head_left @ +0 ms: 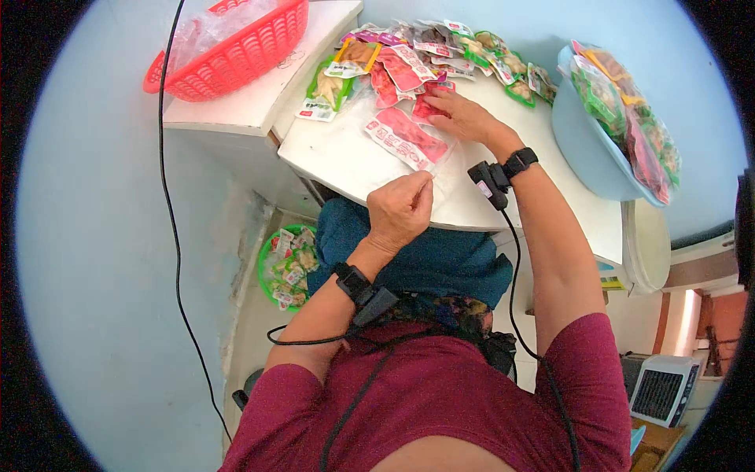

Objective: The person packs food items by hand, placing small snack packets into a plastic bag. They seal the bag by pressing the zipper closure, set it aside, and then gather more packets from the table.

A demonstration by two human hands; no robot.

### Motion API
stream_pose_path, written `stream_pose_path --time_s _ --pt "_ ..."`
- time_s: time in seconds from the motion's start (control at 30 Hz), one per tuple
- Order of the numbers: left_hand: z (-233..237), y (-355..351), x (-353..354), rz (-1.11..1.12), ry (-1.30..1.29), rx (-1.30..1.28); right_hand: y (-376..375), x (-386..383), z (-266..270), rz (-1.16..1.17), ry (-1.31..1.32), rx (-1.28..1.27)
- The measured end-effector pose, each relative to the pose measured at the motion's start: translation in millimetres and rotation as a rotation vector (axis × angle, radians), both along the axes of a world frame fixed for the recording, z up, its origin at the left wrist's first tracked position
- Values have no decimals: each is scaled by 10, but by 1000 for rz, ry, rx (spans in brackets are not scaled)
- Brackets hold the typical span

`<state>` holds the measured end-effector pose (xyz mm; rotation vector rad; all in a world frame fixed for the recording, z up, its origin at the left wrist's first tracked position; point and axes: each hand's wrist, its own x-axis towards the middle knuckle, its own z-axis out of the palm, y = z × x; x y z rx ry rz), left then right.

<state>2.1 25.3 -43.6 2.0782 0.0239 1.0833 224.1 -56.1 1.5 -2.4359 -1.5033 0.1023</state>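
My left hand (399,206) is closed at the table's front edge, its fingertips pinching the edge of a clear plastic bag (442,187). Just beyond them lies a red-and-white food packet (409,138), flat and with printed characters, overlapping the clear plastic in this view. My right hand (465,118) reaches to the near side of the packet pile, thumb and fingers around the end of a small red food packet (423,110). More red packets (403,69) lie just past its fingertips. A green-edged packet (329,88) rests at the pile's left.
A white table (346,161) carries the heap of sealed packets (448,47). At the right stands a blue basin (586,149) full of packets. A red basket (236,59) with clear plastic sits at the left. A green basket (267,271) of packets is on the floor. Cables hang from both wrists.
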Motion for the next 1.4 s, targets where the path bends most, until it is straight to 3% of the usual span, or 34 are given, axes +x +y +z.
stream_pose_path --time_s 0.33,0.43,0.53,0.63,0.77,1.03,1.4 --pt "-11 -22 -7 29 10 -38 -811 -151 62 -154 -72 123" --pt "4 -31 -11 34 24 -33 -985 -320 108 -200 -155 31" --pt "15 -28 -17 34 51 -40 -1158 -385 65 -298 -306 179" --pt "-6 -37 1 10 34 -76 -1321 -590 223 -716 -111 462" --pt "42 -32 -5 14 111 -53 -1512 -838 247 -696 858 1229" --pt "51 -51 -1 0 137 -150 -1719 -1283 284 -752 1126 1301" --pt "258 -166 -2 17 61 -128 -1507 -1678 202 -710 1352 1061"
